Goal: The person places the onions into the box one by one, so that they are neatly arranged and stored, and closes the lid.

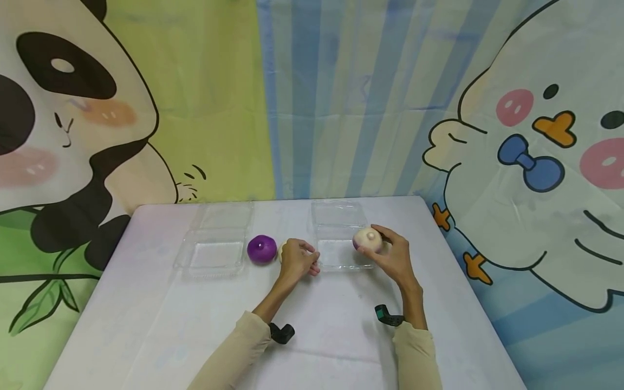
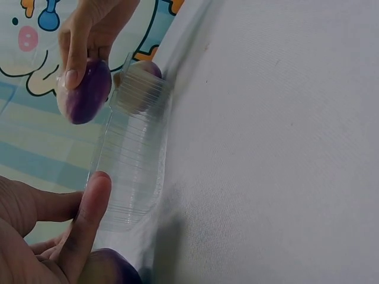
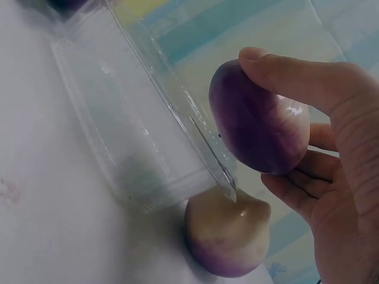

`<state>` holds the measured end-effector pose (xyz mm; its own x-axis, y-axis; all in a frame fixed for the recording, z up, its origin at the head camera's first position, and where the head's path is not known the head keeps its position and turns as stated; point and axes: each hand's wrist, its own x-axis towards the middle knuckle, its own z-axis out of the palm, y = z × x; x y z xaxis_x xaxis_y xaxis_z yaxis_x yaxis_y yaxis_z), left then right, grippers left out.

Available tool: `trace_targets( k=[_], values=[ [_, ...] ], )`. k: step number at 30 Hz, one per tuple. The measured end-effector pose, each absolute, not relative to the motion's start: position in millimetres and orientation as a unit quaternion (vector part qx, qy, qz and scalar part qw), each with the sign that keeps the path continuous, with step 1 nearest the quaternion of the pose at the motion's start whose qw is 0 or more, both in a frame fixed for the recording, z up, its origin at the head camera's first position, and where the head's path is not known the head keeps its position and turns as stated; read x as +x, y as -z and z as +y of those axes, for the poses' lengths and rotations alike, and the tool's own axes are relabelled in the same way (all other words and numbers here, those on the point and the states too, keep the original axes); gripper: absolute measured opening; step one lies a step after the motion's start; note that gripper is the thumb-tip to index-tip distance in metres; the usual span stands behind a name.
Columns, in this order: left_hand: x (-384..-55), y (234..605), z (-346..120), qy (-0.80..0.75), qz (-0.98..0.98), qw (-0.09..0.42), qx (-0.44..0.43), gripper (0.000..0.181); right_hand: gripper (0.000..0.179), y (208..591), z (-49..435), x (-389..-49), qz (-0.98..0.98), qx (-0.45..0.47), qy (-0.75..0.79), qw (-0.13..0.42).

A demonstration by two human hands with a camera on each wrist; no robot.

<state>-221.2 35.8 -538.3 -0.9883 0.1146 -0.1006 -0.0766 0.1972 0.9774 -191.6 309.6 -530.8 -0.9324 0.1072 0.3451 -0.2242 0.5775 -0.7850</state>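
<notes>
My right hand grips a purple-and-white turnip between thumb and fingers, over the right part of an open clear plastic box. In the right wrist view a second pale turnip with a purple end sits on the table beside the box's wall. My left hand is at the box's left edge, fingers extended, holding nothing; whether the fingertips touch the box is unclear. Behind that hand a pale turnip is mostly hidden. Next to it lies a round purple turnip-like vegetable.
Another open clear plastic box stands to the left, its lid folded back. The right box's lid also lies back toward the wall. A white cloth covers the table; a printed cartoon curtain hangs behind.
</notes>
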Motion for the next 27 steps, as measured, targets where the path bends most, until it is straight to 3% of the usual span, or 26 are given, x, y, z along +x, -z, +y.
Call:
trace_targets(
  k=[27],
  values=[
    [-221,540,35,-0.634,0.770,0.073,0.011,0.010,0.074,539,279,-200,-0.871,0.091,-0.463,0.135]
  ],
)
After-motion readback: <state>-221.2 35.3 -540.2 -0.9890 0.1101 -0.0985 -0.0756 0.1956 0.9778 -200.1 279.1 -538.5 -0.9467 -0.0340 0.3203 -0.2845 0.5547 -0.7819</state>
